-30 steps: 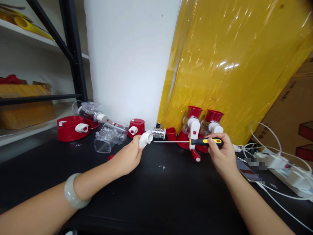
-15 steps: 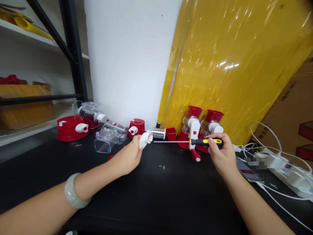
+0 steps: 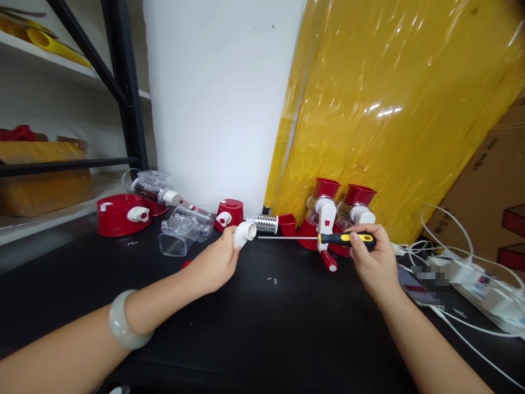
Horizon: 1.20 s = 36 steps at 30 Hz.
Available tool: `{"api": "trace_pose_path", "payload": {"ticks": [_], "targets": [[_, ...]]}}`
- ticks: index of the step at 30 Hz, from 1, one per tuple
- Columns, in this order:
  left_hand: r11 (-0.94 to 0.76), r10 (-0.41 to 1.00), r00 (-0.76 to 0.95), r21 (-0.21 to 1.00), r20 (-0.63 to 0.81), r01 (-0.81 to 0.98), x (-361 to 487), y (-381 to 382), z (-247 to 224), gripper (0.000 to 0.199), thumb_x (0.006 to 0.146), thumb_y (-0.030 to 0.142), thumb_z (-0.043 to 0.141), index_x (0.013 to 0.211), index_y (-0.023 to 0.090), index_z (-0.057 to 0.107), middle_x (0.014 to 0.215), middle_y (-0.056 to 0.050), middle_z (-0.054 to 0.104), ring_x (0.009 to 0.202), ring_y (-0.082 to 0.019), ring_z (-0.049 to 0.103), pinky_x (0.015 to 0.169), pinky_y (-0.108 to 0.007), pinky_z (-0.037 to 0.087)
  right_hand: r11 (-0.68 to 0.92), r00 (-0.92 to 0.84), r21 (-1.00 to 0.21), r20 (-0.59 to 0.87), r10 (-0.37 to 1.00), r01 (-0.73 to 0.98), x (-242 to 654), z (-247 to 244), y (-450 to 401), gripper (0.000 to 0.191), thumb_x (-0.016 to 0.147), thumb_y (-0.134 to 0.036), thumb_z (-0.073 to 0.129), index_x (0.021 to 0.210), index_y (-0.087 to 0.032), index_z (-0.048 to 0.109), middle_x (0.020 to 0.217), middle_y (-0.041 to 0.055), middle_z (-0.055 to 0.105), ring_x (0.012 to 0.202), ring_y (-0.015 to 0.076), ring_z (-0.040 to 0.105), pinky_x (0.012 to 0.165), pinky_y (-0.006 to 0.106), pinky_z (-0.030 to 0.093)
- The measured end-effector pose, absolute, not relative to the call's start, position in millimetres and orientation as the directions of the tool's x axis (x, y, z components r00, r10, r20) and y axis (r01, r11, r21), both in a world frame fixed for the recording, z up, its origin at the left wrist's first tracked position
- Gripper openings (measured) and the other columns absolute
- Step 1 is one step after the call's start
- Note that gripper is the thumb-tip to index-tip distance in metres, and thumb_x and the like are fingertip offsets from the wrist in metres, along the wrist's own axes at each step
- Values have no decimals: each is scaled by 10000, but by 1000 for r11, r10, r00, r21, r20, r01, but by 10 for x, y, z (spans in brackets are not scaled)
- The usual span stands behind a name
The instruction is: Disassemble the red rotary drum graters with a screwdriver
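Observation:
My left hand (image 3: 217, 264) is closed around a white plastic crank handle (image 3: 243, 234), its round socket facing right. A bit of red, perhaps the handle's grip, shows beneath the wrist. In my right hand (image 3: 376, 267) is a screwdriver (image 3: 340, 238) with a black and yellow grip, held level. Its tip points left and stops just beside the socket; whether it touches, I cannot tell. Behind the crank handle lie a metal grater drum (image 3: 266, 223) and a red grater base (image 3: 229, 212). Several small screws (image 3: 273, 281) lie on the black table below.
Two assembled rotary graters (image 3: 326, 219) stand behind the screwdriver. Left of my hand are clear plastic housings (image 3: 180, 232) and a larger red base (image 3: 117, 216). At right, a phone (image 3: 418, 287) and a power strip (image 3: 479, 282) lie among white cables. A black shelf frame (image 3: 123, 71) rises at left.
Almost nothing differs: both hands, the crank handle and the screwdriver keep their positions, with only a slight shift of the whole view to the right.

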<state>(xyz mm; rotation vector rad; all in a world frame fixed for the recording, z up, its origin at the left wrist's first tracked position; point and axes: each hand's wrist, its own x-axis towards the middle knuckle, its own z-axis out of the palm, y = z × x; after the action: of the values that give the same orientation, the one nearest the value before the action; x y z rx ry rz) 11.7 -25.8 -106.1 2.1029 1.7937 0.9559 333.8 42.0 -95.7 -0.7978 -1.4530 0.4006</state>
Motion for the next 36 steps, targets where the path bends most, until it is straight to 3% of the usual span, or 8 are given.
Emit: {"api": "trace_pose_path", "payload": {"ticks": [10, 21, 28, 36], "targets": [[-228, 942, 41, 542, 334, 809, 115, -256, -1063, 414, 930, 314, 365, 1290, 110, 373, 1157, -224, 614, 1004, -357, 654, 848, -479, 490, 709, 87, -661, 743, 663, 246, 3352, -965, 426, 193, 864, -399, 663, 926, -232, 587, 906, 28, 626, 639, 149, 564, 592, 302, 463], [-237, 940, 49, 543, 338, 805, 112, -256, -1059, 414, 929, 314, 368, 1291, 114, 390, 1157, -218, 621, 1012, -355, 653, 855, -475, 491, 823, -9, -537, 837, 548, 185, 3354, -947, 428, 115, 886, -300, 654, 947, -241, 577, 938, 34, 635, 872, 189, 604, 791, 340, 453], [-230, 946, 51, 551, 321, 802, 113, -267, -1034, 410, 936, 309, 364, 1296, 112, 378, 1182, -227, 604, 1036, -353, 642, 880, -489, 486, 842, -19, -527, 846, 532, 115, 3324, -935, 414, 108, 888, -288, 649, 941, -242, 566, 954, 40, 630, 907, 196, 614, 829, 362, 471], [-235, 943, 50, 548, 330, 803, 107, -271, -1034, 409, 941, 315, 361, 1294, 109, 386, 1184, -228, 609, 1058, -362, 642, 883, -497, 493, 852, -20, -502, 860, 510, 152, 3288, -917, 366, 128, 891, -312, 638, 936, -246, 539, 954, 50, 622, 929, 217, 617, 855, 402, 479]]}}
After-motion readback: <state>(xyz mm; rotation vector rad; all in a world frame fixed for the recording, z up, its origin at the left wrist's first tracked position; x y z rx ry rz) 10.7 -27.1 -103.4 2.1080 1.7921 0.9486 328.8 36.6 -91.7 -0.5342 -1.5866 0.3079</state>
